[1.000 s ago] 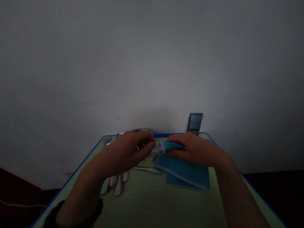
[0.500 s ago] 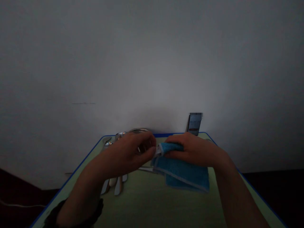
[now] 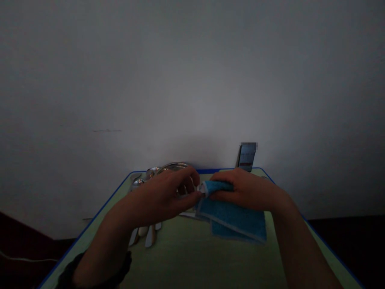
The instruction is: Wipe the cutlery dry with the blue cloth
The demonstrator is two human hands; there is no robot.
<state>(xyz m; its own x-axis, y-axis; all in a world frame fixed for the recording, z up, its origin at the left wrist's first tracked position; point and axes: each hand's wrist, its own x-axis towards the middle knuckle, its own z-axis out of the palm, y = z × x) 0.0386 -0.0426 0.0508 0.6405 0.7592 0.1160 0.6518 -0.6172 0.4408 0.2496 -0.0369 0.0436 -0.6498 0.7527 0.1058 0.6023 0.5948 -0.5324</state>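
Note:
My left hand [image 3: 168, 194] is closed in a pinch on a pale piece of cutlery [image 3: 201, 188], of which only a short bit shows between my hands. My right hand [image 3: 243, 188] grips a folded blue cloth [image 3: 234, 218], wrapped round the other end of that piece. Both hands hover close together above the far part of a light green table [image 3: 192, 257] with a blue rim. The cloth's loose part hangs down onto the table.
Several pale cutlery handles [image 3: 147, 237] lie below my left wrist, and another piece [image 3: 188, 215] lies under the cloth's edge. Shiny metal ware [image 3: 168, 167] sits at the far left corner. A dark upright phone-like object [image 3: 247, 157] leans on the grey wall behind.
Both hands have stayed almost in place; the cloth and my fingers shifted slightly around the cutlery piece.

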